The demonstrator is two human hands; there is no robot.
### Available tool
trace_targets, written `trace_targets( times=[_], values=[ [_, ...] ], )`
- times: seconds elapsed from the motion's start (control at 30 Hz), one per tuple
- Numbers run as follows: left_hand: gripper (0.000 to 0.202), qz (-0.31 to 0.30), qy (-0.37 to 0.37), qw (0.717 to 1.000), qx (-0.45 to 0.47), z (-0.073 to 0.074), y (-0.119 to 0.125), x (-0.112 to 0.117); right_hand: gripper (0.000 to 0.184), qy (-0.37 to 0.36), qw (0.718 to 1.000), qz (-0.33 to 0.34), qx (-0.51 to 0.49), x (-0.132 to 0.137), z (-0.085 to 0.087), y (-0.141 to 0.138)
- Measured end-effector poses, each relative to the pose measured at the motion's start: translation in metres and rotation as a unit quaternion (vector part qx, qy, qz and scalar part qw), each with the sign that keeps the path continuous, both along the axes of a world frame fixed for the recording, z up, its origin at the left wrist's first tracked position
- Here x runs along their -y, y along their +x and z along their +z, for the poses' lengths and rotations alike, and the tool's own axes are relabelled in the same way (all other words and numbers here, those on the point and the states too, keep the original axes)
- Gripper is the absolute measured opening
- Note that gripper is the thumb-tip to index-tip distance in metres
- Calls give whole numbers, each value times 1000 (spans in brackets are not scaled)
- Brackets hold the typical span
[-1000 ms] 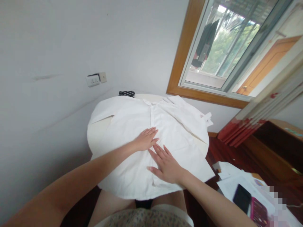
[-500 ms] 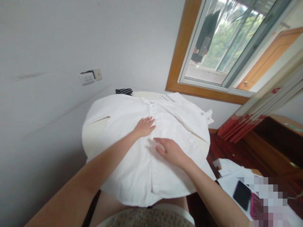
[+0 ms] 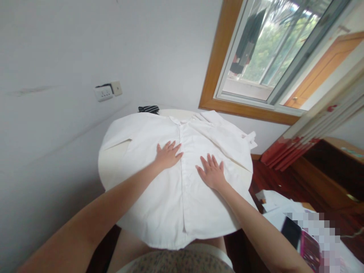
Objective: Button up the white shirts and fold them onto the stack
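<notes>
Plainly, I grip nothing: my left hand (image 3: 168,156) lies palm down on the shirt (image 3: 170,193), fingers spread, just beside the placket (image 3: 182,178), with the thumb about at its edge. My right hand (image 3: 212,172) rests on the other front panel, fingers apart too, a little nearer me. Both seem to touch the cloth, though I cannot tell how hard they press.

The shirt lies front up across the round table (image 3: 111,167), covering most of it, collar (image 3: 178,121) toward the wall (image 3: 159,53) and hem (image 3: 167,246) hanging over the near edge. A striped cloth (image 3: 148,109) sits beyond the left shoulder, at the far rim.

I judge the shirt light, soft and limp, so it would fold over itself if lifted from a single point. It looks hard to tear but quick to crease, and it might slide on a smooth tabletop. Flat palms suit the broad panels. For a hold, I would pinch both shoulder seams, or the two hem corners; the placket and collar, being layered, should feel stiffer and keep their line better.
</notes>
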State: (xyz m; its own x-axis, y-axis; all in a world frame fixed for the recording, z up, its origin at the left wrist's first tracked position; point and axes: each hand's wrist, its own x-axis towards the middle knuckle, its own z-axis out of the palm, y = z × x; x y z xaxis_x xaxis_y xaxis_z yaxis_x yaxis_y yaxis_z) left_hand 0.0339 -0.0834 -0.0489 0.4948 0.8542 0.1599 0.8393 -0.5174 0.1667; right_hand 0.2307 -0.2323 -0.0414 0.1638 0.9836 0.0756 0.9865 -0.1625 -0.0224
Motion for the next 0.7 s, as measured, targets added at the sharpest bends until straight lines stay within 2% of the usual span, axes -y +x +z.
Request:
trace_targets(
  times=[0.17, 0.33, 0.43, 0.53, 0.63, 0.7],
  values=[
    [65, -8, -5, 1000, -20, 4, -17, 19, 63, 13, 1000, 1, 14, 22, -7, 17],
    [67, -22, 5, 999, -26, -2, -34, 57, 61, 32, 999, 20, 24, 48, -13, 17],
    [69, -28, -8, 999, -38, -3, -39, 67, 61, 36, 999, 20, 26, 58, -14, 15],
    [70, -24, 2, 999, -45, 1, -40, 47, 60, 33, 999, 18, 23, 60, -11, 12],
    [62, -27, 43, 998, -43, 7, -42, 8, 61, 29, 999, 17, 18, 60, -9, 11],
    [59, -38, 27, 997, -53, 7, -47, -14, 61, 30, 999, 17, 14, 61, -8, 11]
  ],
)
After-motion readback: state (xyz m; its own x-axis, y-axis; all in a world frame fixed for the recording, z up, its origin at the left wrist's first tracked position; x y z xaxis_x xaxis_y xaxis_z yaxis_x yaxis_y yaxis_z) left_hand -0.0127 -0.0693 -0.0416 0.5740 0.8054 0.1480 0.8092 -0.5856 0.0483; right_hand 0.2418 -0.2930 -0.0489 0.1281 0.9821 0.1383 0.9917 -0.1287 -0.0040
